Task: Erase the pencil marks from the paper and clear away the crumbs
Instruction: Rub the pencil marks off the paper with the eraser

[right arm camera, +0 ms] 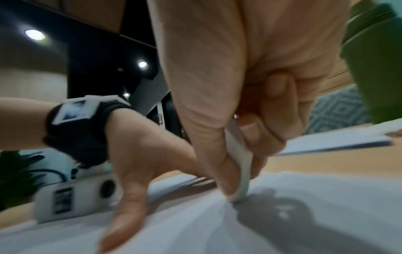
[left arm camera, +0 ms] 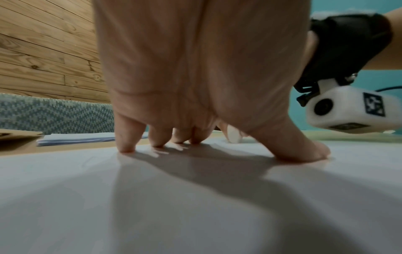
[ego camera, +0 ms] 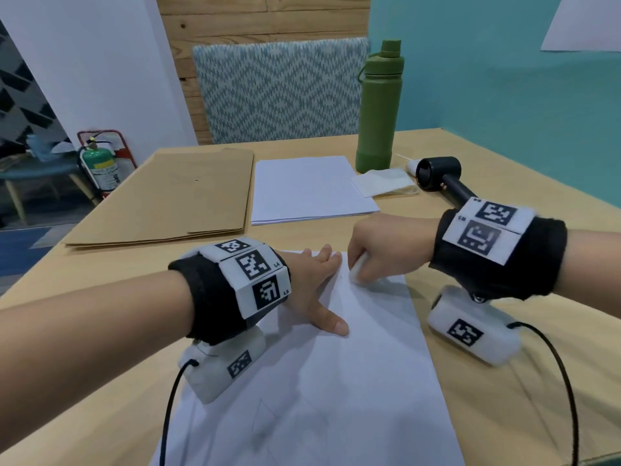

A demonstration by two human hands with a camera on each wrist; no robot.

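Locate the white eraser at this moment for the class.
In the head view the eraser is pinched in the right hand, its tip on the far right part of the paper, just right of the left hand.

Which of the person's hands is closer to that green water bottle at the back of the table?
Right. The right hand grips an eraser almost in front of the green bottle; the left hand presses the paper farther left.

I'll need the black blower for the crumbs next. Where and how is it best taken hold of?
Probably by its straight handle: the black blower lies flat on the table, handle angled toward the right hand, the round head far end. Come from the near right, once that hand puts down the eraser.
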